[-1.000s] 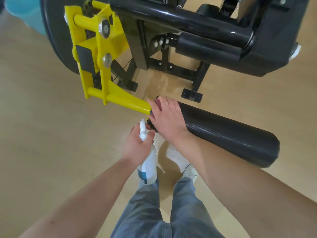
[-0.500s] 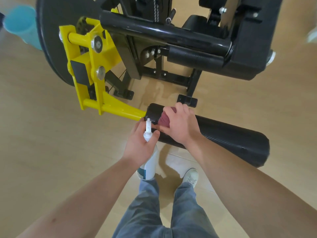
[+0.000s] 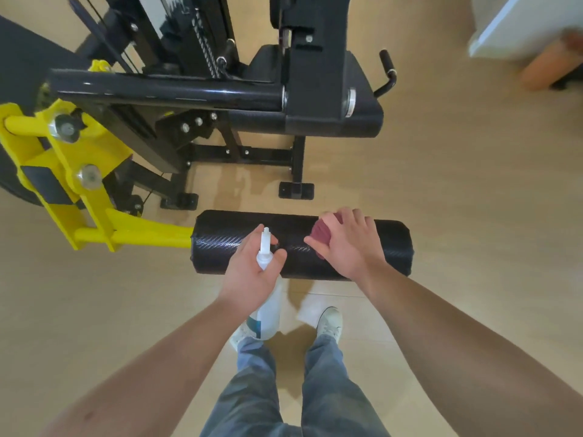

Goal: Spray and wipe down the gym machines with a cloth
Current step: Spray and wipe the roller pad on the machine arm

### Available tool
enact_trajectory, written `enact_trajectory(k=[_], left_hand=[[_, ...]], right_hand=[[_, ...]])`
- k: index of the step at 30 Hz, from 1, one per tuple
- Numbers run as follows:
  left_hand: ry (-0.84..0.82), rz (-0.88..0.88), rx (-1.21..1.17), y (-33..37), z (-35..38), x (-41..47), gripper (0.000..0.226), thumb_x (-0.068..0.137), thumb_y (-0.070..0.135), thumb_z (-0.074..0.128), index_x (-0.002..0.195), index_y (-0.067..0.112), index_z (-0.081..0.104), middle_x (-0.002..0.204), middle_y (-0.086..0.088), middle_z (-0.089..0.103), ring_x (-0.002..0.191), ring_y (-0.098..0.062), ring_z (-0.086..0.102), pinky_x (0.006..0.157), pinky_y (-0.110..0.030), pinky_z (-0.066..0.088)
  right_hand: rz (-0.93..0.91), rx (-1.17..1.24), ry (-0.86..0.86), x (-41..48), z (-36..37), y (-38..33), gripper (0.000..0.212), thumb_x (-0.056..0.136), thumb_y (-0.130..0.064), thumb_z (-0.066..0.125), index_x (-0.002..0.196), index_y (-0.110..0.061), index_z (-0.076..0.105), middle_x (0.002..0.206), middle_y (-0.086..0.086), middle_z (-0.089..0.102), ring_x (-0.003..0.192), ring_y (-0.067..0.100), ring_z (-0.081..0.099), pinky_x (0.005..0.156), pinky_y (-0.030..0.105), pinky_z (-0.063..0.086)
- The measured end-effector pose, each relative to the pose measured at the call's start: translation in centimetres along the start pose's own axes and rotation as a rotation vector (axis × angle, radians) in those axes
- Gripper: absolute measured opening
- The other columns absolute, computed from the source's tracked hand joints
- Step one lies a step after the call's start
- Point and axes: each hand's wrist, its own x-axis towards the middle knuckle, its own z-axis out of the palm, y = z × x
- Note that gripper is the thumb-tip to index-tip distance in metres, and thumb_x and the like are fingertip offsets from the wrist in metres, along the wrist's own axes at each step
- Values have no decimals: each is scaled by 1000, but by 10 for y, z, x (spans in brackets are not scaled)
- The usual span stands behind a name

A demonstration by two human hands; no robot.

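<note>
One roller pad (image 3: 220,244), one spray bottle (image 3: 268,307), one cloth (image 3: 321,233), two shoes (image 3: 329,320).

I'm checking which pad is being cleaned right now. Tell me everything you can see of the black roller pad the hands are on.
The roller pad is a black cylinder with a woven, carbon-fibre-look cover, lying level and crosswise on the end of a yellow arm above the wooden floor. The right hand presses a dark red cloth onto its right half. The left hand, holding a white spray bottle, overlaps its middle.
</note>
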Motion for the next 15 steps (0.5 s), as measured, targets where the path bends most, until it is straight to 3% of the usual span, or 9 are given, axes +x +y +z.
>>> enact_trajectory(k=[5,7,12,15], left_hand=[[-63,3,24,16,33,1,37,93,51,56,127,37,53,109,9,70,111,-11,63,102,-32,46],[-73,-4,13,22,41,1,34,89,58,52,123,51,50,119,7,68,117,-12,63,101,-34,47],[-46,-33,56,28,52,0,20,96,50,55,115,46,50,123,4,67,119,-13,61,98,-30,44],[-12,-33,77,31,51,-3,45,98,45,57,140,31,49,117,21,62,112,-14,64,101,-34,49]], right_hand=[[162,54,-9,-23,5,58,59,93,-75,29,131,-34,48,129,4,57,119,32,50,101,47,38],[230,86,-20,-31,7,80,58,92,-75,27,131,-37,46,132,3,56,125,31,48,106,47,34],[268,146,-17,-40,10,86,55,92,-70,27,131,-36,47,132,8,57,123,36,48,107,51,35],[214,67,17,-59,14,77,52,96,-63,40,137,-33,49,137,18,54,124,44,45,108,55,36]])
